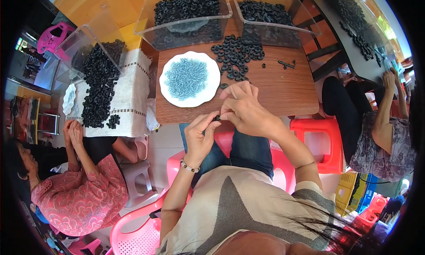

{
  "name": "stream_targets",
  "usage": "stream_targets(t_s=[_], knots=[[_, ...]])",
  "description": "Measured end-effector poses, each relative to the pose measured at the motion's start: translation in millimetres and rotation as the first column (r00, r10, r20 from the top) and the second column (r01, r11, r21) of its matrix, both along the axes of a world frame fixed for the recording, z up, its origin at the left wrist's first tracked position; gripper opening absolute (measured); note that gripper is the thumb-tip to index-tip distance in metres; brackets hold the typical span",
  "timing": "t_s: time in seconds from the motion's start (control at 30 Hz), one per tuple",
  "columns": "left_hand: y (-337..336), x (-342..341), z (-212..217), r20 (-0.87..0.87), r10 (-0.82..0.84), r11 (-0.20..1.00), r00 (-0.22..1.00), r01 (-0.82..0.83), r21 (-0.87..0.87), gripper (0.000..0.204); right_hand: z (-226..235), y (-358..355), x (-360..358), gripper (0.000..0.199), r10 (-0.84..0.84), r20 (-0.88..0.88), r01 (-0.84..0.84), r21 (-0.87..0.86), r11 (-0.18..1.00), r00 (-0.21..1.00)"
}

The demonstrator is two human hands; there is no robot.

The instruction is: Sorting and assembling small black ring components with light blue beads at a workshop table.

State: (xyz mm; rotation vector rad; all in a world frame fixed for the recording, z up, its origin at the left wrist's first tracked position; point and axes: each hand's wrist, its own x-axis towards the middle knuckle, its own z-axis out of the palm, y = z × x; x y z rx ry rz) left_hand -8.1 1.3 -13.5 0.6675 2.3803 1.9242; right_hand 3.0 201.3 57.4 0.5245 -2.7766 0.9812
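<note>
My left hand (pixel 200 135) holds a small black part (pixel 217 118) between thumb and fingertips, just off the near edge of the table and above my lap. Close against it, my right hand (pixel 246 110) is closed in a pinch at the same part; whatever its fingertips hold is too small to make out. Beyond my hands stands a white scalloped plate (pixel 190 103) with a heap of tiny translucent bluish pieces (pixel 186 78). Right of the plate lies a loose pile of black ring-shaped parts (pixel 237 53).
Two clear bins (pixel 183 36) (pixel 279 32) of black parts stand at the table's back. A thin black branched piece (pixel 287 64) lies on the brown table (pixel 283 93). Seated people are at the left (pixel 84 188) and right (pixel 380 140). A red stool (pixel 321 142) stands at right.
</note>
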Motion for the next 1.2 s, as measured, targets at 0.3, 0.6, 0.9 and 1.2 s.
stream_targets(t_s=[0.3,0.6,0.9,1.2], knots=[[7.2,3.4,-1.3,-0.092,-0.048,0.997,0.995,0.043,-0.062,0.025,-2.6,9.7,4.4,0.014,-0.010,0.073,0.014,-0.044,0.999,0.997],[13.1,5.4,-10.7,0.309,-0.257,0.927,0.916,0.143,0.346,0.027,-28.1,45.1,-11.8,0.020,0.004,0.305,0.151,-0.483,0.863,0.952],[20.3,8.3,-15.7,0.300,-0.201,0.953,0.932,0.115,0.281,0.031,-83.1,137.3,-61.6,0.026,-0.704,-0.129,0.716,0.134,0.685,0.698],[18.1,5.6,-21.1,0.302,-0.187,0.958,0.935,0.105,0.268,0.029,-84.9,120.5,-58.1,0.014,-0.634,-0.108,0.636,-0.012,0.771,0.766]])
